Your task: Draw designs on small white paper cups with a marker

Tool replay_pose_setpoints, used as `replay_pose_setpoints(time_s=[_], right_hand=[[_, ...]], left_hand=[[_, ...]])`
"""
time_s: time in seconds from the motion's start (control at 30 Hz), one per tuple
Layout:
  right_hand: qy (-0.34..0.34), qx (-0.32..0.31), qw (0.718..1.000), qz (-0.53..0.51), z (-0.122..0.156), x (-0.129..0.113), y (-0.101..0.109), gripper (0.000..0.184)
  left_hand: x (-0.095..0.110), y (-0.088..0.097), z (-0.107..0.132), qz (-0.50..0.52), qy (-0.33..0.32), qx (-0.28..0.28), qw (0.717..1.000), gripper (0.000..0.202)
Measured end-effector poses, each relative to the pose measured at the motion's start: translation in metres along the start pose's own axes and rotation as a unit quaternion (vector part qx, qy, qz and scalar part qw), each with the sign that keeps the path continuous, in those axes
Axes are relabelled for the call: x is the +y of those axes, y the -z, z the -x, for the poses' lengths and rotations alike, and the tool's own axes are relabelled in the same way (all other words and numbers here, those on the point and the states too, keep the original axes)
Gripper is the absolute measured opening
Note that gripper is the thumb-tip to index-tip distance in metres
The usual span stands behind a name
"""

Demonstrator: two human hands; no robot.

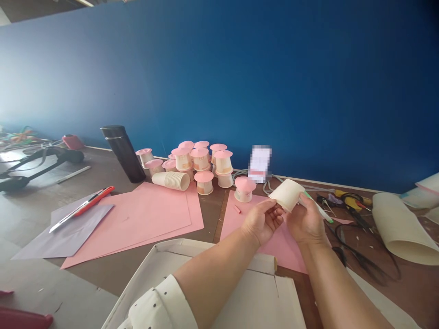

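A knife [82, 208] lies across purple paper [73, 242] on the counter [214, 205]. Rightward come a black flask [125, 155], nested cups [171, 180] lying on pink paper [137, 224], and upturned pink-topped cups [200, 160]. The left hand [263, 222] pinches one cup [287, 194] at its lower left; the right hand's [306, 223] grip supports its right side, above the counter. Beyond lies a white roll [399, 226].

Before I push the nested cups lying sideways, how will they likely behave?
The cup stack would probably roll, being round and on its side. It looks thin-walled, so it may dent if squeezed. Being only nested, it might slide apart.
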State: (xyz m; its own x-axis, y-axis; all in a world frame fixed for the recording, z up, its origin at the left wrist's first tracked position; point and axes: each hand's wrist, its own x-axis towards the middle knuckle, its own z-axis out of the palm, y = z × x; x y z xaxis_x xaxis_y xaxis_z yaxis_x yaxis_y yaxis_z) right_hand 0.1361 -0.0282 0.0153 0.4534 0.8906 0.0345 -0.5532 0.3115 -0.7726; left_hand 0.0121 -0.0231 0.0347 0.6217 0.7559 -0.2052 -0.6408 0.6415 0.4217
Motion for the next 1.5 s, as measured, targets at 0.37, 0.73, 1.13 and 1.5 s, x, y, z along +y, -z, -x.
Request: replay_pose_setpoints(time_s=[0.37, 0.73, 1.13, 1.5], right_hand=[[0.003, -0.01, 0.999, 0.035, -0.005, 0.003, 0.005, 0.043], [-0.038, 0.021, 0.999, 0.032, 0.005, -0.011, -0.006, 0.043], [-0.062, 0.042, 0.996, 0.039, 0.005, -0.008, -0.003, 0.056], [-0.054, -0.007, 0.995, 0.089, 0.006, -0.011, -0.001, 0.06]], left_hand=[[-0.009, 0.004, -0.002, -0.121, -0.075, -0.006, 0.99, 0.021], [-0.013, 0.001, 0.003, -0.1, -0.024, -0.059, 0.993, 0.029], [-0.02, 0.0, 0.001, -0.049, -0.026, -0.054, 0.997, 0.023], [-0.028, 0.001, -0.001, -0.113, -0.017, -0.039, 0.993, 0.025]])
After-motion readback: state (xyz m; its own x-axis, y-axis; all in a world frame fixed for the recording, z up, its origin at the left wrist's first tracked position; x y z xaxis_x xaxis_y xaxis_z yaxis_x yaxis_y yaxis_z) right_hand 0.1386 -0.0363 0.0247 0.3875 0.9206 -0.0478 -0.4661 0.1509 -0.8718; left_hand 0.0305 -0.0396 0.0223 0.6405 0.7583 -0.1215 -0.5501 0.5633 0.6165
